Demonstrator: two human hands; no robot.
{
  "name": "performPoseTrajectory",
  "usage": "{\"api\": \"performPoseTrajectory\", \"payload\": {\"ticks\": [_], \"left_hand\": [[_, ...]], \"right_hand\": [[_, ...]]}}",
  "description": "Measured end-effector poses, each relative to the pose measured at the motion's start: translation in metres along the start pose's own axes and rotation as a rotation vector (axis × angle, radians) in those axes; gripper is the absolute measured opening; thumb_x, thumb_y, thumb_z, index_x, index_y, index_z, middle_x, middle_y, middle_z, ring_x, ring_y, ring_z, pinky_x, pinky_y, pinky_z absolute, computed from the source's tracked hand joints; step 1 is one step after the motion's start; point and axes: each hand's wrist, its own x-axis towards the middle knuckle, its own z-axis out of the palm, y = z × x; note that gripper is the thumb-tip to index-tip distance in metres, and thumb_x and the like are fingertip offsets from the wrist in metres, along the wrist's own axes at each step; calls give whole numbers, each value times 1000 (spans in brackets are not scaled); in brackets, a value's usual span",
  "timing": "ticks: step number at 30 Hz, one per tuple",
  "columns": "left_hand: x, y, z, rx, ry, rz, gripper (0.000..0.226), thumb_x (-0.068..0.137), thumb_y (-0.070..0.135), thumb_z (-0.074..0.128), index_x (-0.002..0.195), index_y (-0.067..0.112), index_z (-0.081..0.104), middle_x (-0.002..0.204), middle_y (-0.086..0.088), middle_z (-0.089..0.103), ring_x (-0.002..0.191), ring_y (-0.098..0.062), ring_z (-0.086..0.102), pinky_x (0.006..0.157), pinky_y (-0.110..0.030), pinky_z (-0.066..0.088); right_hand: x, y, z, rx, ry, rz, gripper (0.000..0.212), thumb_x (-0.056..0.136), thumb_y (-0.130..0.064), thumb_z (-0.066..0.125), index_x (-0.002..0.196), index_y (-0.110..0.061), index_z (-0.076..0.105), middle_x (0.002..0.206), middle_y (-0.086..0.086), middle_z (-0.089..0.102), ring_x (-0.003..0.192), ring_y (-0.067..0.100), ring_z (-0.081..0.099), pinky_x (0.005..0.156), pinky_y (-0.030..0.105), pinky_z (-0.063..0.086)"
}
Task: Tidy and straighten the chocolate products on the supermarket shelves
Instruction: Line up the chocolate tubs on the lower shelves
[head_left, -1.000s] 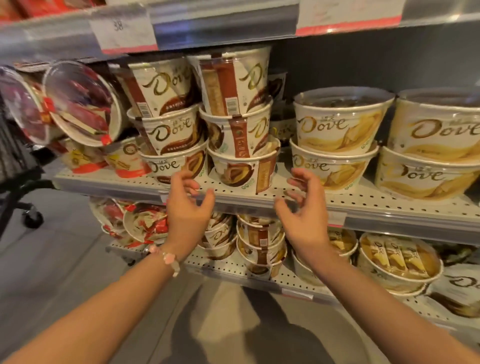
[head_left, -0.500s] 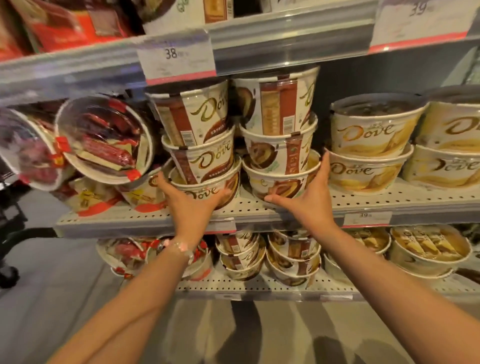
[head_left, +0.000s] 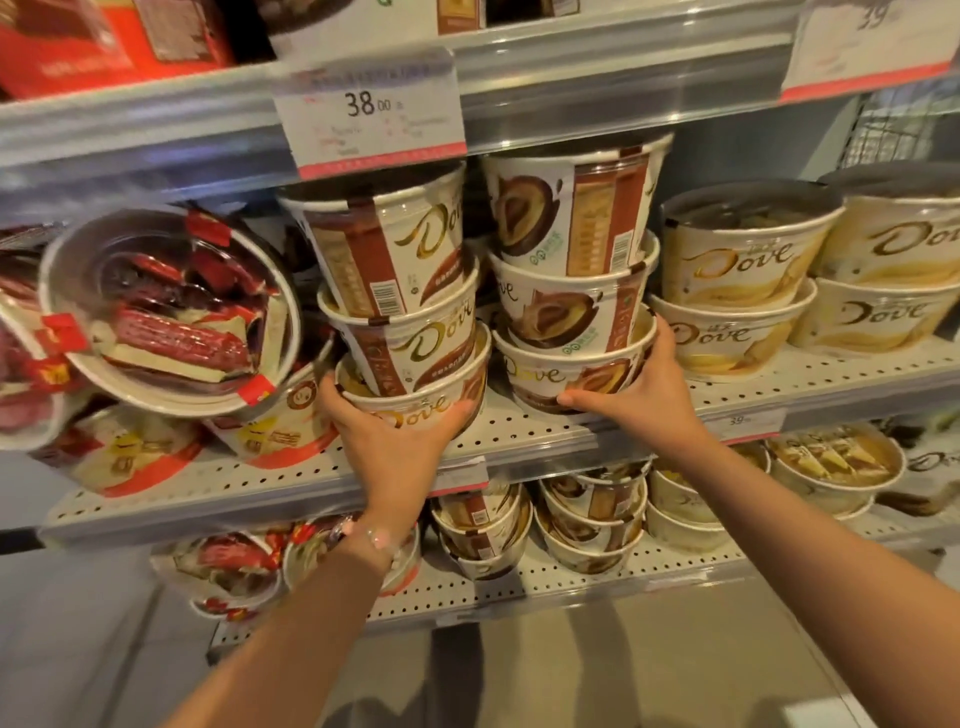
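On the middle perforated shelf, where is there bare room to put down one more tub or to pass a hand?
The white perforated metal shelf is bare along its front edge, between the left hand and right hand, and before the cream and yellow Dove tubs at right. It is crowded at left, where a clear round tub of red-wrapped chocolates leans on the brown and white Dove tub stack.

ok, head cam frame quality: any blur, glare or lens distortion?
Head view: motion blur smears the red-labelled clear-lidded tubs at left; wide-angle bends the grey metal shelf edge; glare on that clear lid; the left hand and brown-and-cream Dove tubs are sharp.
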Motion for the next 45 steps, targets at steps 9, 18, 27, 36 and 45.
{"api": "performPoseTrajectory", "payload": {"ticks": [9, 18, 27, 36, 45], "left_hand": [[1, -11, 3, 8, 46, 75, 131, 34, 60, 82, 140, 28, 12, 140, -9, 29, 121, -9, 29, 98, -16, 21], [0, -8, 4, 26, 54, 55, 131, 36, 59, 82, 141, 27, 12, 144, -9, 26, 127, -12, 28, 105, -26, 22], [-3, 7, -10, 90, -48, -12, 133, 45, 46, 89, 146, 25, 5, 151, -5, 16, 138, -19, 18, 111, -33, 17], [-20, 54, -16, 104, 88, 129, 109, 59, 44, 83, 142, 21, 17, 146, -4, 24, 135, -18, 23, 113, -43, 25], [13, 78, -8, 155, 82, 134, 121, 43, 50, 88, 135, 18, 17, 137, -9, 34, 114, -11, 33, 95, -25, 29]], "right_hand": [[2, 2, -7, 29, -82, -1, 130, 36, -53, 88, 143, -26, 20, 136, -9, 45, 125, 11, 45, 104, 31, 38], [8, 7, -19, 56, -222, 5, 120, 43, -46, 89, 140, -38, 19, 120, -36, 39, 105, -27, 39, 82, 1, 33], [-21, -16, -22, -11, -137, -93, 110, 58, -41, 85, 145, -26, 19, 138, -12, 36, 125, 3, 34, 98, 15, 28], [-19, -68, -12, -58, 130, -174, 124, 55, -57, 81, 148, -20, 7, 153, 2, 19, 140, 16, 22, 110, 26, 21], [8, -69, -7, -136, 196, -156, 133, 43, -59, 85, 146, -24, 10, 147, 6, 30, 133, 22, 34, 95, 26, 27]]}}
